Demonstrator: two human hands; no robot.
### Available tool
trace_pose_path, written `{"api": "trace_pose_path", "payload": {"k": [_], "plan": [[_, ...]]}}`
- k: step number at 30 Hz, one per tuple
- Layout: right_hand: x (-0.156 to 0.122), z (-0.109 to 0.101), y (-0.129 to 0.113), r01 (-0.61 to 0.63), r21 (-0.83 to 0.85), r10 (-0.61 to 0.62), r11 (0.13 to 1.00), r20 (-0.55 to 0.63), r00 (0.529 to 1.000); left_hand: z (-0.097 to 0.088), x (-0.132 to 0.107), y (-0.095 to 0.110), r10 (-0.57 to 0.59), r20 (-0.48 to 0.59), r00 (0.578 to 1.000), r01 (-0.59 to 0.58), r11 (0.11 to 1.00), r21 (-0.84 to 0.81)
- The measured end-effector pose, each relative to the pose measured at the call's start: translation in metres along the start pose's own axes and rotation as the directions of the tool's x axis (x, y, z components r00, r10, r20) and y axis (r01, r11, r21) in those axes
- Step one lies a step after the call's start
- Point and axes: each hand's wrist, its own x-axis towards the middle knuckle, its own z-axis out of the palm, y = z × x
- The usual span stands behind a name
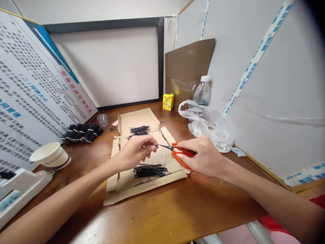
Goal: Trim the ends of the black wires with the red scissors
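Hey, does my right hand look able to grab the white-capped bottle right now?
Probably not as things stand: the right hand is occupied with the orange-handled scissors, and the crumpled plastic bag lies in front of the white-capped bottle, partly blocking its base. The cap does look uncovered, though.

Printed board (43, 71) and partitions (238, 40) suggest an office.
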Motion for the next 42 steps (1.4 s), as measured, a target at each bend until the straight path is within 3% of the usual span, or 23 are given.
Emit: {"api": "trace_pose_path", "payload": {"k": [28,36,42], "plan": [[-0.0001,-0.0002,0.0004,-0.021,-0.007,0.021,1.0,0.024,1.0,0.0006,0.0001,-0.0036,-0.026,-0.01,1.0,0.025,0.999,-0.049],[0.0002,-0.0004,-0.0001,-0.003,-0.01,0.003,1.0,-0.031,1.0,0.0015,0.0,-0.0064,-0.008,-0.02,1.0,0.007,0.998,-0.066],[-0.0004,-0.0004,-0.0003,-0.016,-0.003,0.016,1.0,0.017,1.0,0.0015,0.0002,-0.0058,-0.018,-0.02,1.0,0.017,0.999,-0.03]]}}
